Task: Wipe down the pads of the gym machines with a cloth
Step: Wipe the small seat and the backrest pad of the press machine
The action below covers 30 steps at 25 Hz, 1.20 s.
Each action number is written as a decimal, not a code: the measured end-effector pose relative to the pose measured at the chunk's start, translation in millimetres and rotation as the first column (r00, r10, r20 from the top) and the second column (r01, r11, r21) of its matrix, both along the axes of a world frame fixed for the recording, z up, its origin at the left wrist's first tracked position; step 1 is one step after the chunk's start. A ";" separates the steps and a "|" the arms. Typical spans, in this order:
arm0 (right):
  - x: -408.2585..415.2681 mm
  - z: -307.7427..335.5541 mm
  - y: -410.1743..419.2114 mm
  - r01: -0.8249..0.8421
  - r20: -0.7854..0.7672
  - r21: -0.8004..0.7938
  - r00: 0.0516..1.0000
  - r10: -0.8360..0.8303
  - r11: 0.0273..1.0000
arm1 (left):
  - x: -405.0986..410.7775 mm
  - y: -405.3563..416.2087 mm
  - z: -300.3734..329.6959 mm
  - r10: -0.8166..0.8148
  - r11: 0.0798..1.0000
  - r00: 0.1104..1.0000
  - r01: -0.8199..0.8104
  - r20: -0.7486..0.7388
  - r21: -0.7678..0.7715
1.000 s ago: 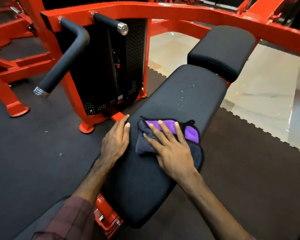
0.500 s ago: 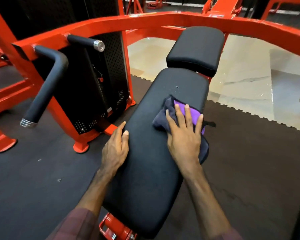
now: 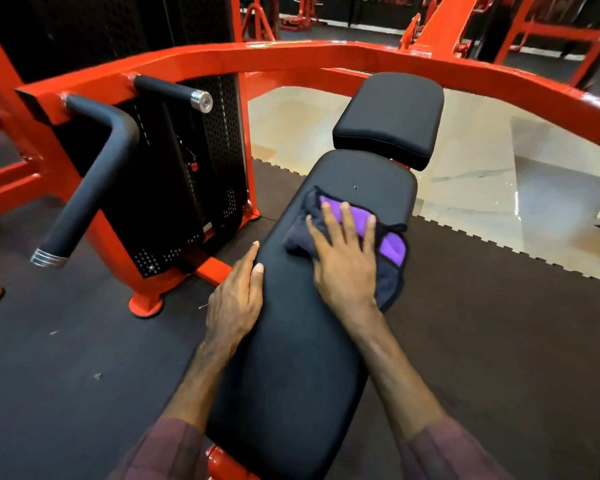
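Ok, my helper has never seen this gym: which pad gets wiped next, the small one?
Find the red frame curving round the machine. Inside it, a long black pad lies under the right hand and cloth. The small pad sits beyond its far end: shorter, squarer, raised, bare.

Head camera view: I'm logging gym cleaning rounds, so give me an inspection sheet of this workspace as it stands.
Surface: long black pad, a few small specks near its far end.
Job's things: purple and grey cloth flat on the long pad; smaller black pad beyond it, untouched.
Clutter: small bits of debris on the dark floor mat.
Grips: right hand pressed flat on the cloth, fingers spread; left hand resting on the pad's left edge.
Cables: nothing seen.
Surroundings: red machine frame, black foam handle, pale tiled floor.
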State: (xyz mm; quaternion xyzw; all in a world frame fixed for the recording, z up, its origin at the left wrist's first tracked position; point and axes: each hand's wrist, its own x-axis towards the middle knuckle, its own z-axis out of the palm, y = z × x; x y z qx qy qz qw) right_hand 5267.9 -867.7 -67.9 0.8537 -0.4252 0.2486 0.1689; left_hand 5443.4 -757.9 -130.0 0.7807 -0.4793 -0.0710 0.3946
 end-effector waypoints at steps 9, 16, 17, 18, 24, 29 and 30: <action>48.1 1.6 0.1 0.008 0.043 0.020 0.999 -0.009 1.000 | -2.5 3.9 1.4 0.030 1.000 0.999 -0.030 0.034 0.002; 49.1 11.3 -21.5 0.034 0.033 -0.012 0.999 -0.033 0.999 | -3.9 5.2 3.9 0.037 0.999 0.999 -0.036 0.040 -0.032; 65.5 22.0 -26.7 0.034 0.016 0.029 0.999 -0.034 0.999 | -4.0 5.3 3.2 0.035 0.999 0.999 -0.034 0.036 -0.030; 78.4 23.7 -27.8 -0.005 -0.023 0.044 1.000 0.006 0.999 | -4.0 6.2 2.5 0.033 0.999 0.999 -0.032 0.035 -0.029; 32.8 3.5 -24.0 -0.027 0.014 -0.027 1.000 0.027 0.999 | -4.5 6.9 2.9 0.025 0.999 0.999 -0.023 0.036 -0.041; 47.6 12.5 -24.8 -0.090 0.006 0.001 0.996 0.090 0.996 | -4.3 4.3 3.1 0.018 1.000 0.999 -0.017 0.043 -0.011; 31.5 -1.5 -17.0 -0.117 -0.012 -0.023 0.993 0.117 0.993 | -3.9 4.4 5.5 0.010 1.000 0.999 -0.010 0.038 -0.004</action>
